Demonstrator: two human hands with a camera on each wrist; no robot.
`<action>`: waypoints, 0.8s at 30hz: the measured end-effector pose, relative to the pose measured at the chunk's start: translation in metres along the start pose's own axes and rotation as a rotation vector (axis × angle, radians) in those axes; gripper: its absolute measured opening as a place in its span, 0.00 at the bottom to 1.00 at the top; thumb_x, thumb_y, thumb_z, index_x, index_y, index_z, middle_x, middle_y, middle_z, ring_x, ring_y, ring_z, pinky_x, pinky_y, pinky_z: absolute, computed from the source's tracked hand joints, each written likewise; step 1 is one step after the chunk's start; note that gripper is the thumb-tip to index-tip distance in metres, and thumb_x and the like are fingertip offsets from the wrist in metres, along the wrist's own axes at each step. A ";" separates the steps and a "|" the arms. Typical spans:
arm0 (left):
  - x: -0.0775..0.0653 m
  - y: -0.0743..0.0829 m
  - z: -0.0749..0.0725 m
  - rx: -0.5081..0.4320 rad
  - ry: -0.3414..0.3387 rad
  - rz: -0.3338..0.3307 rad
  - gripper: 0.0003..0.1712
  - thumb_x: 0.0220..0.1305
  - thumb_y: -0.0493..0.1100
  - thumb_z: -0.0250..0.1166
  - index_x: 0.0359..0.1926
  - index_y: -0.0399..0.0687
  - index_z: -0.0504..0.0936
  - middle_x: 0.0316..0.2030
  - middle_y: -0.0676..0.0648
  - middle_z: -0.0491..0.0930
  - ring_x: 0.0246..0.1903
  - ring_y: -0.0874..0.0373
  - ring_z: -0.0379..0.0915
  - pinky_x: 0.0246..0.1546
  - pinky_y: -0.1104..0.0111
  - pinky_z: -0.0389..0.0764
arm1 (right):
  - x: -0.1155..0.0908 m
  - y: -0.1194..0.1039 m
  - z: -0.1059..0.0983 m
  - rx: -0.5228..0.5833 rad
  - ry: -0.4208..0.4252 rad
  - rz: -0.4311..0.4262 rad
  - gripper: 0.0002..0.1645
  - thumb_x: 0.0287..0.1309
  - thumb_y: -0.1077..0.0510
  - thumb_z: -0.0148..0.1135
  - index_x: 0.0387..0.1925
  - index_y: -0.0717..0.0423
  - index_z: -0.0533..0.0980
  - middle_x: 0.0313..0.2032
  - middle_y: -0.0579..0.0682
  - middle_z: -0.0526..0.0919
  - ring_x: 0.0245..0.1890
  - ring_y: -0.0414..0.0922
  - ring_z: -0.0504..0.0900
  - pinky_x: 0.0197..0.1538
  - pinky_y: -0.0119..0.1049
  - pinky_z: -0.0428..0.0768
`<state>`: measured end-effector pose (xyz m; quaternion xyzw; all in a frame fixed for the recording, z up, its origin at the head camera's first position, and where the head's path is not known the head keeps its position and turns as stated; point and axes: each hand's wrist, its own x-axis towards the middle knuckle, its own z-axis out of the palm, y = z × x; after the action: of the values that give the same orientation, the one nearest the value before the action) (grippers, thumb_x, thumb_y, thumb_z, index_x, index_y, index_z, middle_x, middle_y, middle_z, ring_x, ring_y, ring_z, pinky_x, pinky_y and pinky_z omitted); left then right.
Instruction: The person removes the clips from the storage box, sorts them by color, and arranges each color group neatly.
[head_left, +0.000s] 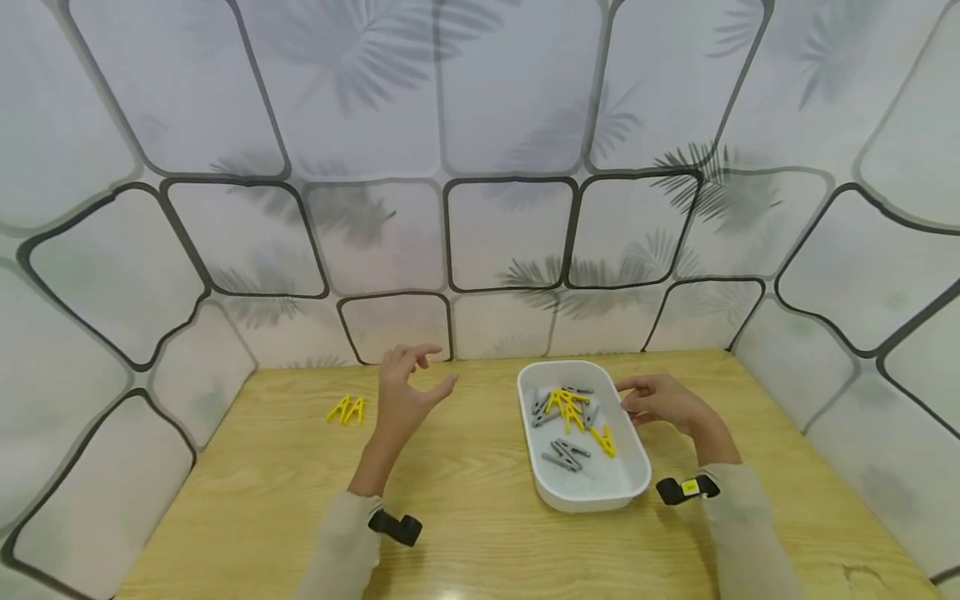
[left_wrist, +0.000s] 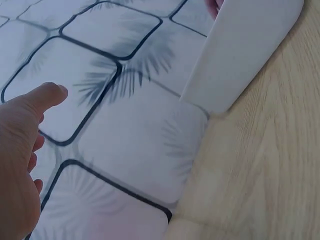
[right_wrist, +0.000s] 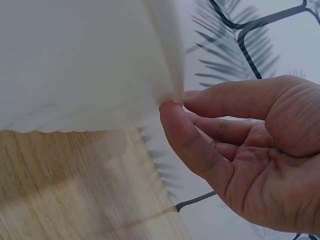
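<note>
A white plastic tub stands on the wooden table, with grey clothespins and yellow clothespins lying loose in it. My right hand is at the tub's right wall, thumb and fingertips right at its outer side. In the right wrist view, the thumb overlaps the tub's edge. My left hand is raised left of the tub, apart from it, thumb and fingers spread in a wide C around nothing. A few yellow clothespins stand on the table left of that hand.
The light wooden table meets patterned fabric walls at the back and both sides. Black straps with small devices sit on the left wrist and the right wrist.
</note>
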<state>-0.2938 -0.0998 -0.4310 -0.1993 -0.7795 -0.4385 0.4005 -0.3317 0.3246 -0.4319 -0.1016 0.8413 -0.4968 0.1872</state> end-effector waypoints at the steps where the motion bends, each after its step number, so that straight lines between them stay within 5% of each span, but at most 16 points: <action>1: 0.003 0.004 0.005 -0.001 -0.020 0.021 0.23 0.48 0.39 0.81 0.47 0.44 0.85 0.32 0.41 0.74 0.35 0.50 0.63 0.42 0.62 0.61 | 0.001 0.000 0.000 0.003 0.000 0.000 0.30 0.68 0.63 0.60 0.67 0.75 0.67 0.38 0.53 0.86 0.36 0.41 0.86 0.44 0.40 0.87; 14: 0.031 0.051 0.067 0.077 -0.352 0.247 0.27 0.48 0.52 0.82 0.49 0.49 0.87 0.32 0.50 0.74 0.34 0.55 0.65 0.40 0.62 0.66 | 0.002 0.001 0.000 0.005 -0.011 -0.021 0.31 0.68 0.63 0.60 0.67 0.76 0.66 0.40 0.55 0.87 0.35 0.41 0.85 0.44 0.40 0.87; 20: 0.028 0.068 0.092 0.114 -0.566 0.272 0.27 0.52 0.55 0.80 0.53 0.54 0.86 0.35 0.49 0.77 0.35 0.57 0.66 0.41 0.64 0.65 | 0.002 0.002 0.000 -0.010 -0.014 -0.020 0.32 0.69 0.62 0.60 0.68 0.76 0.65 0.44 0.60 0.87 0.37 0.42 0.86 0.44 0.42 0.87; 24: 0.030 0.078 0.106 0.219 -0.741 0.262 0.27 0.56 0.58 0.76 0.56 0.60 0.85 0.38 0.52 0.80 0.40 0.59 0.70 0.45 0.63 0.68 | 0.002 0.002 -0.001 -0.001 -0.020 -0.028 0.32 0.69 0.63 0.59 0.68 0.76 0.65 0.43 0.60 0.87 0.36 0.42 0.86 0.44 0.41 0.87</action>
<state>-0.3075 0.0305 -0.3975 -0.3978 -0.8811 -0.1965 0.1638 -0.3333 0.3255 -0.4339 -0.1184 0.8381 -0.4980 0.1884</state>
